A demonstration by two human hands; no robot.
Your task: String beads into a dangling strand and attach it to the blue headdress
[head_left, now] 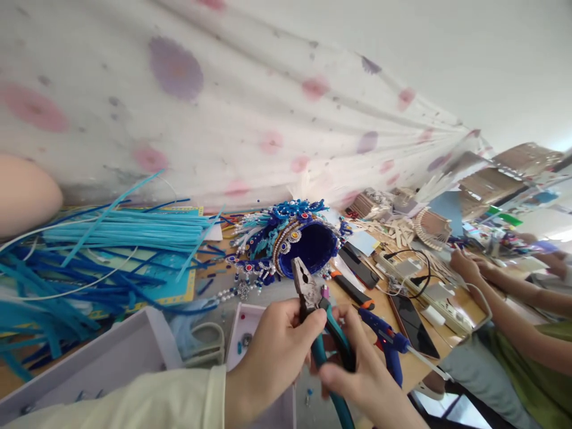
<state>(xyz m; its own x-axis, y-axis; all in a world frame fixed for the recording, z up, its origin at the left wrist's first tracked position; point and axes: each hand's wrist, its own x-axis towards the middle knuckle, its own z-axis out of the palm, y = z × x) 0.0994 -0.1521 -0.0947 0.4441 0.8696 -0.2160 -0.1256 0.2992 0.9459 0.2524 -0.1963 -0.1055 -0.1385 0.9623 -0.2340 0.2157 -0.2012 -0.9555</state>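
Here, both hands meet low in the middle of the view around a pair of pliers (313, 298) with teal handles. The left hand (272, 357) has its fingers closed on the pliers just below the metal head, thumb pressed against it, and the right hand (357, 372) has its fingers wrapped around the handles. The pliers' tips point up toward a blue beaded headdress (290, 238) lying on its side on the counter (465, 304), its hollow facing the camera. A shallow white tray (245, 325) beneath the left hand holds a few loose beads. A larger white box (111, 357) sits to the left; its contents are too hidden to tell. Blue strips (125, 229) lie piled beyond it.
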